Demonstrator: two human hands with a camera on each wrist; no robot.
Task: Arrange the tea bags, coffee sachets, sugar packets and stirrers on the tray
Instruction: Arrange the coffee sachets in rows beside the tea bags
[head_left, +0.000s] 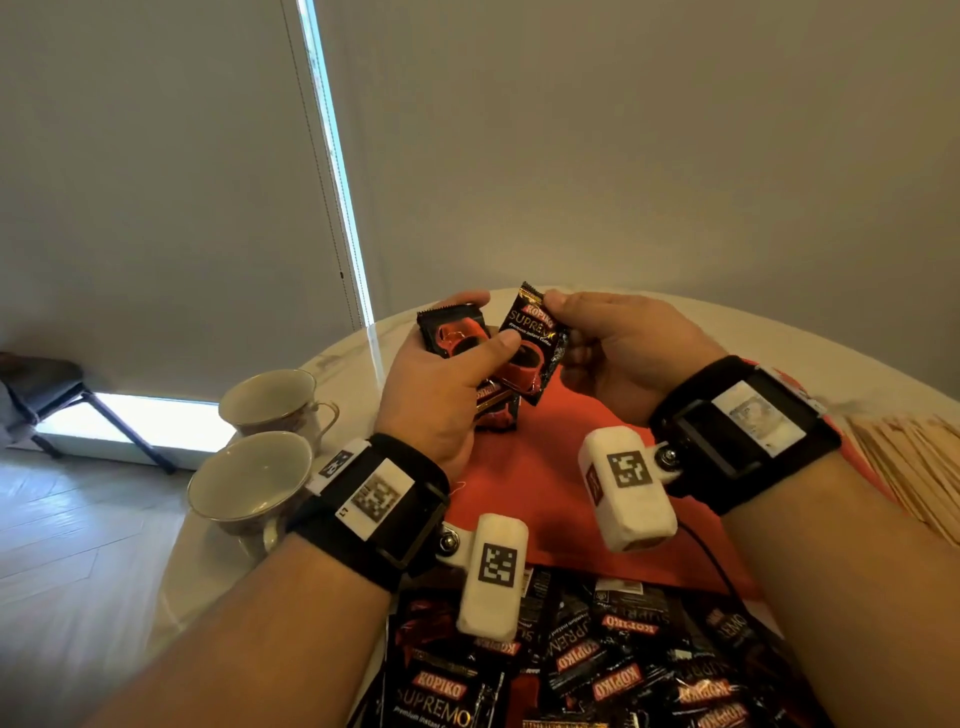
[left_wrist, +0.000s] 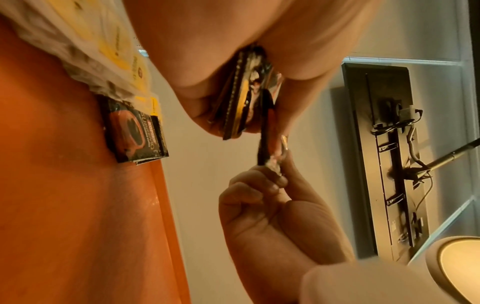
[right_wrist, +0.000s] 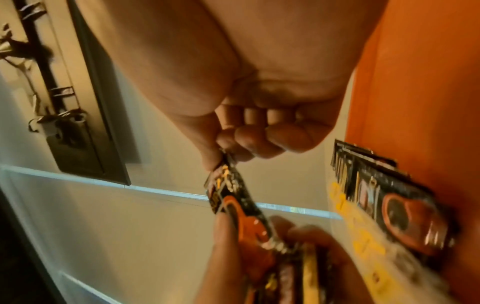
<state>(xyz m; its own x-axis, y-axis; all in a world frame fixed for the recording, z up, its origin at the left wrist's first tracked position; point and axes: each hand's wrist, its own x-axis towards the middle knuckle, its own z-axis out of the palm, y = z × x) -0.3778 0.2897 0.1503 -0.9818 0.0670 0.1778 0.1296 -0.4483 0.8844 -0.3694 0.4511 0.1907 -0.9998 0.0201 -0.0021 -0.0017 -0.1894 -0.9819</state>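
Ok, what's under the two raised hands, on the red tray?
Bare red tray mostly. A small stack of coffee sachets lies flat at its far end, beside yellow-printed tea bags. The left hand hides most of that stack in the head view, so its count is unclear.

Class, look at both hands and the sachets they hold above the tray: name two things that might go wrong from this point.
1. The left hand grips a stack of coffee sachets edge-on; they might fan out and slip onto the red tray.
2. The right hand pinches one sachet by its top corner only, a thin grip, so it may twist or drop.
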